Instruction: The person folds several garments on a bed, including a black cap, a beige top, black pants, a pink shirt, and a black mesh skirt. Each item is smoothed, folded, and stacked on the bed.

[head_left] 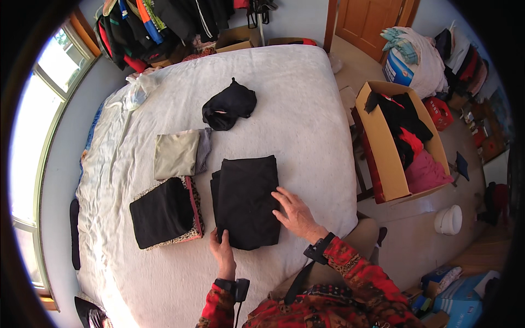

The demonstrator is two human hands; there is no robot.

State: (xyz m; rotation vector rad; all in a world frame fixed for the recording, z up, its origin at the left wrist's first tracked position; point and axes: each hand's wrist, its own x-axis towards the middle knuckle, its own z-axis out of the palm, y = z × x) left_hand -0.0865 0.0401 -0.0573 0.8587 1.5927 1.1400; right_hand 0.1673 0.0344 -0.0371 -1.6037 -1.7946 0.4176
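Left hand [222, 252] rests at the lower left corner of a folded black cloth [249, 202], thumb on top and fingers along the side; I cannot tell whether it is pinching. Right hand [298, 214] is open, its spread fingertips lying on the cloth's right edge. That cloth, smooth, matte and roughly rectangular, lies on the bed in front of the person, a narrower layer showing along its left side.

Just left sits a folded pile: a soft black garment [161, 213] over a spotted cloth [194, 232] with a pink border. Behind that pile are a pale cloth [176, 153], folded square, and a finely striped grey piece [203, 150].

The rumpled whitish bedcover [311, 136] leaves a broad strip between the black cloth and the bed's right edge. A crumpled, rounded black garment [229, 104] lies farther up.

Beyond the right edge, an open cardboard box [374, 147] holds black, red and pink fabrics; a round white bucket [448, 220] stands near it. Farther back, a red carton [437, 113] bears pale printing. Clothes [153, 27] hang beyond the bed's far edge.
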